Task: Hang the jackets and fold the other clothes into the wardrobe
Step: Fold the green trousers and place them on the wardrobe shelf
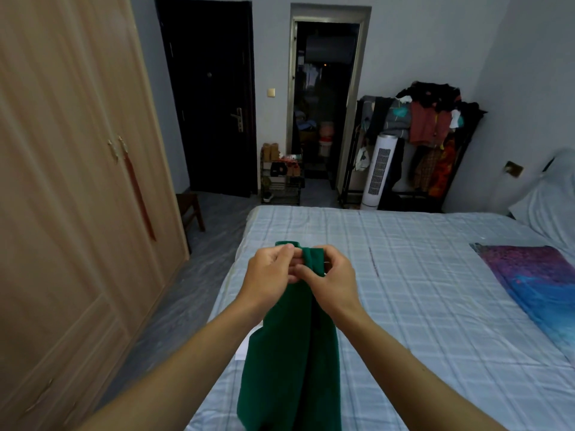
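I hold a dark green garment (291, 353) up in front of me with both hands, above the near left part of the bed (420, 290). My left hand (269, 270) has its fingers (284, 253) curled round the top edge of the cloth, thumb side toward me. My right hand (331, 275) pinches the same top edge just beside it, its thumb lying across toward the left hand, so the two hands touch or nearly touch at the middle. A small flap of the green cloth stands up between them and a little more shows behind my left hand. From my grip the garment hangs straight down in long folds between my forearms, reaching the near edge of the view; I cannot tell what kind of garment it is.

The bed carries a pale blue checked sheet. On its right side lies a purple and blue patterned cloth (535, 287), well apart from my hands. The wardrobe (71, 197) stands along the left, its light wooden doors closed, with a red tassel (138, 194) hanging from one handle. Far across the room are a dark closed door (214, 98), an open doorway (323, 98) to a dim room, a small shoe rack (281, 178) between them, a white tower fan (378, 172) and a clothes rack (429, 141) heaped with garments.
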Tool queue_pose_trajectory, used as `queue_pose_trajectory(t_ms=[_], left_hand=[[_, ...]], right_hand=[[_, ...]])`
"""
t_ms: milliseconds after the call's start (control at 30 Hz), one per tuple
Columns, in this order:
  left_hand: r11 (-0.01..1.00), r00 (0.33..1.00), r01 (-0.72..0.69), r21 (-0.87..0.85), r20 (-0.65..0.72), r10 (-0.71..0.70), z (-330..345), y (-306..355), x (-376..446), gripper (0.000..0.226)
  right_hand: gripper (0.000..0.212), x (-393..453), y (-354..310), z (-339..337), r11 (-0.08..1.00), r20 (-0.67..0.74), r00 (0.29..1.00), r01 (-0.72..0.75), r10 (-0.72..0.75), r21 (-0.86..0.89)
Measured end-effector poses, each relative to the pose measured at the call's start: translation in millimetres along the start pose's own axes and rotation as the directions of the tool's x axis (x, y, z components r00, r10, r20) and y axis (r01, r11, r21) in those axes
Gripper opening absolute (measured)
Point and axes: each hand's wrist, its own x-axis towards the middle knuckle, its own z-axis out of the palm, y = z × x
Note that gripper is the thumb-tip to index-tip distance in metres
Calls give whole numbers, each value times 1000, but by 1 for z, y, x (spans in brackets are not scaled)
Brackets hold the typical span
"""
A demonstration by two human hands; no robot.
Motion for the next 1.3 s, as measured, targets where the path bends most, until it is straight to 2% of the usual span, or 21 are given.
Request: queue_pose_trajectory(t_ms=[133,233,333,400,433,533,633,700,767,933,1033,1133,1300], left_hand=[[976,990,-134,169,54,127,-19,-3,0,22],[851,951,-264,454,-26,309,-43,-6,6,15],[729,940,-305,612,72,332,-68,-5,16,53],[715,941,-334,614,171,293,-78,3,21,70],[721,932,-362,590,221,287,-82,7,22,70],[730,865,-492,475,366,344,-85,19,23,46],[607,763,-637,475,498,411,-81,26,21,26],[518,719,-688,509,578,387,-77,29,18,30],[481,709,-694,536,626,324,-76,29,17,35],[460,700,-679,572,693,172,-77,19,13,36],[481,692,-677,557,705,157,-76,16,8,30],[505,674,-697,509,704,221,-77,21,5,18],[537,722,-682,497,572,388,-73,44,2,18]], right_hand=[[12,4,6,-7,999,32,999,10,-11,38],[15,7,0,-20,992,132,991,14,-31,128],[14,10,-9,-36,975,252,963,35,-91,219],[15,12,-14,-45,963,299,946,46,-128,267],[15,12,-17,-49,957,314,938,52,-144,285],[18,15,-24,-60,945,304,933,93,-193,314],[18,17,-29,-70,936,261,940,126,-219,330],[17,16,-30,-76,933,245,943,138,-227,333],[17,15,-30,-81,932,240,943,142,-230,335],[18,9,-26,-91,930,226,950,132,-217,342],[17,7,-25,-95,939,227,952,128,-207,318],[17,8,-24,-96,951,206,958,137,-198,278],[19,12,-24,-96,964,125,974,158,-188,214]])
